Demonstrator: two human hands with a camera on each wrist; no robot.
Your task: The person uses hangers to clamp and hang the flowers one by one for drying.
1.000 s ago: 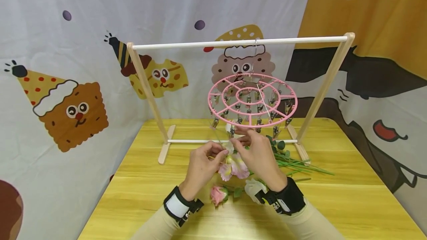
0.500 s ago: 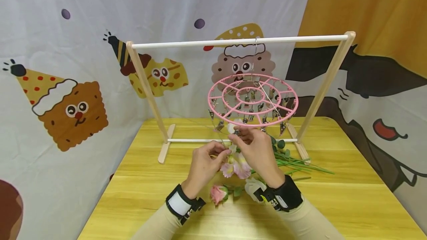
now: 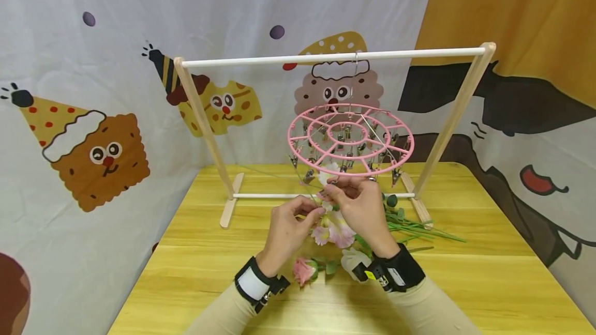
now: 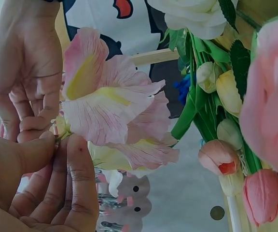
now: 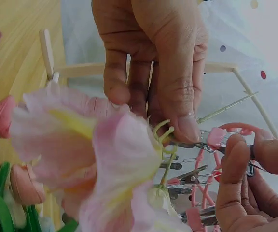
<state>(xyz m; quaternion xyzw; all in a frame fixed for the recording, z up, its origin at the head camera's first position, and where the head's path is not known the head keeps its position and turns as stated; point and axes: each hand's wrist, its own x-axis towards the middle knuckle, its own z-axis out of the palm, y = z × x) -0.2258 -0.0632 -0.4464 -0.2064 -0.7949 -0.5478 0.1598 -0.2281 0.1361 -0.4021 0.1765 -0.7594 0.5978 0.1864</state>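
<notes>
My left hand [image 3: 288, 226] pinches the thin green stem of an artificial flower [image 4: 100, 111] between thumb and forefinger. Its ruffled petals are pale pink and white with yellow streaks, and they hang below the fingers in the head view. Close beside it, my right hand [image 3: 362, 213] pinches a metal clip [image 5: 217, 138] with pink tips, near the left thumb and the stem. The clip belongs to the round pink hanger [image 3: 318, 161], which carries several such clips. White petals [image 3: 328, 173] show just above the hands, partly hidden.
The hanger's hook hangs on a white rod [image 3: 261, 60] of a wooden rack [image 3: 205, 128]. On the wooden table [image 3: 186, 268] lie a pink rose [image 3: 303, 271], a white rose [image 3: 354, 262] and several green stems [image 3: 414, 227]. Pink tulips [image 4: 263, 195] show in the left wrist view.
Both hands and the pale pink flower have shifted slightly to the right. The hanger has turned a little, and its clips have swung.
</notes>
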